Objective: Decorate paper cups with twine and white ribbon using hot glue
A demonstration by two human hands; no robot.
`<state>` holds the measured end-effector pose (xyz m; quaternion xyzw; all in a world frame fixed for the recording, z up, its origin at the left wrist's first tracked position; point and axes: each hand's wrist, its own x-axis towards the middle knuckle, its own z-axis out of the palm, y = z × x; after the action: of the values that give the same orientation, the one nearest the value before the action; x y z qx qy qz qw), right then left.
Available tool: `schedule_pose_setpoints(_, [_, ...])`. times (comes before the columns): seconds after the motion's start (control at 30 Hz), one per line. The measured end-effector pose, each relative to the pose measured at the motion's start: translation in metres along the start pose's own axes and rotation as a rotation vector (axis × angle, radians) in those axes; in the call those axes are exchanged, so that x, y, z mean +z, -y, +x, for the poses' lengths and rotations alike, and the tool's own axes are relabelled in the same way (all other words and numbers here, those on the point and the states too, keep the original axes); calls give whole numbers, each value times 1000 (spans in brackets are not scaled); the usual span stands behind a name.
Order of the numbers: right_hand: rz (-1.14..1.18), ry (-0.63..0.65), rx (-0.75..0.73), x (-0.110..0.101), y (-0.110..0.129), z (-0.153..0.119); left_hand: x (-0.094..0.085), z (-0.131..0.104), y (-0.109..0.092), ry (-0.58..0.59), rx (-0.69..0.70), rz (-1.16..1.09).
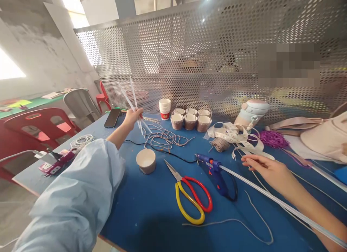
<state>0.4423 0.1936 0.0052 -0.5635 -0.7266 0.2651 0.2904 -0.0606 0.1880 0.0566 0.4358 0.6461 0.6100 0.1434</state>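
My left hand (133, 118) is closed around a few white glue sticks (126, 95) that cross and stick out above and below the fist. My right hand (264, 167) hovers beside the cream ribbon (252, 144), fingers loosely bent and holding nothing that I can see. Left of it lies a blue glue gun (217, 176) with a long clear stick running out of its back. Scissors (189, 194) with one red and one yellow handle lie in front, blades parted. A small cord-wrapped cup (146, 161) stands left of them. Loose beige cord (165, 136) spreads behind the cup.
Behind stand several wrapped cups (190, 122), stacked paper cups (165, 109) and a bottle (252, 112) against a perforated metal screen (189, 56). A phone (112, 117) and power strip (57, 161) lie left. Purple shred (273, 138) and a bag (325, 136) lie right.
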Motion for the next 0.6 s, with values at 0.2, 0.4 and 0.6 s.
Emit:
schedule_pose_setpoints(0.2, [182,-15,138,13,-9,-1,-3,8,20,19,62,105])
schedule_pose_setpoints(0.4, [125,-126,138,22,-17,-1,-24,65,2,59,186,461])
schedule_pose_setpoints(0.6, [111,-230,106,22,-20,-2,-27,81,63,321,164,831])
